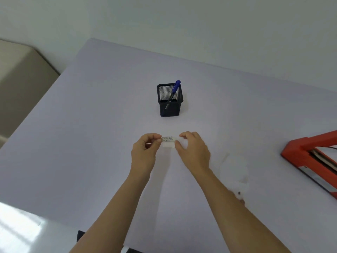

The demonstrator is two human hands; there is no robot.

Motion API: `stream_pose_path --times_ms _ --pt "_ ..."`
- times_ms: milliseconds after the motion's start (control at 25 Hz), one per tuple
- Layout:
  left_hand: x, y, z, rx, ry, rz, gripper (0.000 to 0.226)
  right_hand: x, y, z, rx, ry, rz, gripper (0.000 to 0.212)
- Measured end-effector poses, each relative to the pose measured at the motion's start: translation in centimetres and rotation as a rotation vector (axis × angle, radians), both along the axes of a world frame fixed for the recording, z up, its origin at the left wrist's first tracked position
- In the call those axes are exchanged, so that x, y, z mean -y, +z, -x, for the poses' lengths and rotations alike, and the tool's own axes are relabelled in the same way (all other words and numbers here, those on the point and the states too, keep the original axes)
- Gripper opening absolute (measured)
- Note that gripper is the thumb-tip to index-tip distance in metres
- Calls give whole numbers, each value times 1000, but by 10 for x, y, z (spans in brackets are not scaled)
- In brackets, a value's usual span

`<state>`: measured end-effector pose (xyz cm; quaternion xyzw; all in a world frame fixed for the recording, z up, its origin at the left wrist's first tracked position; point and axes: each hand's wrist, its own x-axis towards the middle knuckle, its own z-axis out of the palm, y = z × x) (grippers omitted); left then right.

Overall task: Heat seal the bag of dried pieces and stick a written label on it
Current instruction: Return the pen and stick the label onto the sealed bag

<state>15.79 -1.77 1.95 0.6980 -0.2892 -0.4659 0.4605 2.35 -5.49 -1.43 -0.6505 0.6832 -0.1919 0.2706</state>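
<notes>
A small white label [168, 139] with dark handwriting is held between both hands just above the pale table [91, 143]. My left hand [145, 152] pinches its left end with thumb and fingertips. My right hand [193, 150] pinches its right end. A white backing piece [168, 145] shows just under the label. The clear bag [235, 172] lies flat on the table right of my right forearm, faint and washed out, with a few small dark pieces near its lower end. The orange heat sealer [310, 157] sits at the right edge.
A black mesh pen holder [169, 103] stands beyond my hands with a blue marker [174, 90] leaning in it. A beige box or cabinet [21, 84] stands off the table's left side. A bright glare patch covers the near left corner of the table.
</notes>
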Motion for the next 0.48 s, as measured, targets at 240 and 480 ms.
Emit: stream_pose_path --times_ms 240,480 --pt "16 -5 63 -156 -210 -49 18 -55 1 140 218 -354 132 15" --pt "24 -24 145 -174 -467 -68 18 -77 -30 225 144 -257 -9 22"
